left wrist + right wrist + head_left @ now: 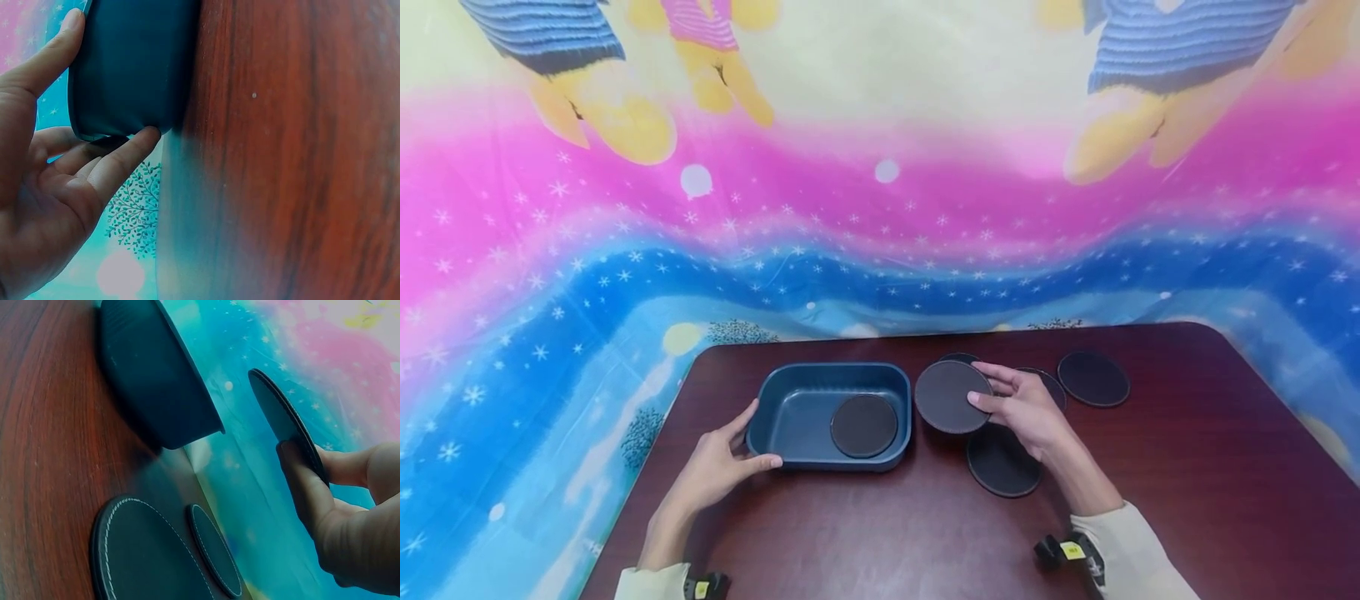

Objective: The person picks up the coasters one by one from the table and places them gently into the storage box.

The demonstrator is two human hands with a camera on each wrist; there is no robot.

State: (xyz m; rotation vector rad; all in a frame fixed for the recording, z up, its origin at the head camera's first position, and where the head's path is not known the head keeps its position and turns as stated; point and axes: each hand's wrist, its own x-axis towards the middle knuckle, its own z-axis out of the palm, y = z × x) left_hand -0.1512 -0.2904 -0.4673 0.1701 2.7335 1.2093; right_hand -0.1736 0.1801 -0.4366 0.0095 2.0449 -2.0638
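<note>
A dark blue-green rectangular container (775, 457) stands on the table, with one round dark coaster (863, 426) lying inside at its right end. My left hand (715, 468) grips the container's left end, thumb at the front rim and fingers against the end wall, as the left wrist view also shows. Just right of the container, my right hand (1028, 410) pinches another round coaster (951, 397) by its right edge, thumb on top. In the right wrist view this held coaster (284, 419) is raised above the table, with stitching along its rim.
More coasters lie on the brown table (850, 533): one stitched coaster (1004, 461) below my right hand, one (1093, 379) at the far right, and others partly hidden behind the hand and held coaster. A patterned cloth (880, 217) hangs behind the table.
</note>
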